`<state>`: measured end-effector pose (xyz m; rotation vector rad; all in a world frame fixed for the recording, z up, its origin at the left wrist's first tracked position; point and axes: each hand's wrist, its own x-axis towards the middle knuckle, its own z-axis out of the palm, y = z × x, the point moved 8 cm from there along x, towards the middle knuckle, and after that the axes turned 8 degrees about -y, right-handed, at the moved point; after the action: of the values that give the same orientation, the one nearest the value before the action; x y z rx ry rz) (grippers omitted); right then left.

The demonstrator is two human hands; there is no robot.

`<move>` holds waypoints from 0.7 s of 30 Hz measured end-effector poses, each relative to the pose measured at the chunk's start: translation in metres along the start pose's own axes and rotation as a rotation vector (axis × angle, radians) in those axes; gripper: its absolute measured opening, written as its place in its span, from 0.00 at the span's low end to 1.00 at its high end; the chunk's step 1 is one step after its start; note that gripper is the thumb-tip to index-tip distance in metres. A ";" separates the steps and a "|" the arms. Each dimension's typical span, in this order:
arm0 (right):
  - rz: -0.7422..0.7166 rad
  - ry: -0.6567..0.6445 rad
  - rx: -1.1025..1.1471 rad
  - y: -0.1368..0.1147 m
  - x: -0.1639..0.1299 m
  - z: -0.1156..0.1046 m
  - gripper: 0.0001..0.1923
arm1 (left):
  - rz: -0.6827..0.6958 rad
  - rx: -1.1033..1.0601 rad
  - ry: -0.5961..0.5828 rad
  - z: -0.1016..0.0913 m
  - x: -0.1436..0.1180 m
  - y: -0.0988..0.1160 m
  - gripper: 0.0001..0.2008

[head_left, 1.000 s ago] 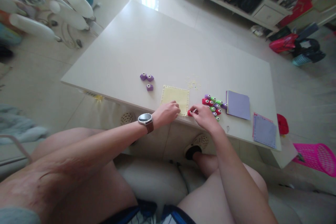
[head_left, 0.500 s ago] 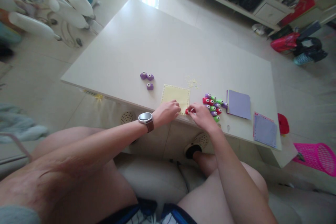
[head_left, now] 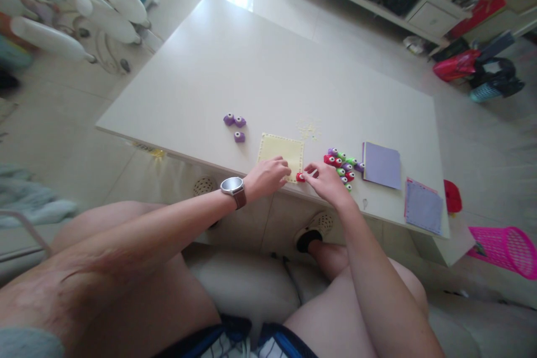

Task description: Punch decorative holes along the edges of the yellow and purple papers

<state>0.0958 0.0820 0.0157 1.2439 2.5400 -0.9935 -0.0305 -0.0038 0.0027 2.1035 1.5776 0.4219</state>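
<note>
A square sheet of yellow paper [head_left: 282,147] with small holes punched along its borders lies near the front edge of the table. My left hand [head_left: 269,174], a watch on its wrist, has curled fingers pressed on the sheet's near part; the fingertips are partly hidden. At the sheet's near right corner sits a small red paper punch [head_left: 299,177]. The thumb and fingers of my right hand [head_left: 326,182] close on its right side. Several red, green and purple paper punches [head_left: 338,161] are bunched just beyond my right hand.
Purple paper punches [head_left: 239,137] stand left of the sheet. Tiny paper bits [head_left: 308,130] are scattered behind it. Right of the bunch lie a stack of purple paper [head_left: 381,165] and more hole-edged sheets [head_left: 423,207] near the white table's [head_left: 251,67] right end.
My right hand has shifted slightly right, its fingers less over the red paper punch, which shows more now. My left hand stays almost in place on the sheet.
</note>
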 end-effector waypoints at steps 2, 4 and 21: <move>0.021 -0.011 0.030 0.004 0.002 0.003 0.02 | -0.017 -0.021 -0.001 -0.001 0.001 -0.001 0.05; 0.047 -0.023 0.074 0.008 0.004 0.006 0.02 | -0.054 -0.059 0.011 -0.002 0.002 -0.004 0.06; 0.168 -0.054 0.130 0.021 0.013 0.012 0.11 | -0.385 -0.694 0.003 0.014 0.041 -0.022 0.11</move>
<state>0.1014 0.0927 -0.0095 1.4169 2.3181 -1.1514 -0.0294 0.0376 -0.0222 1.2533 1.5031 0.7072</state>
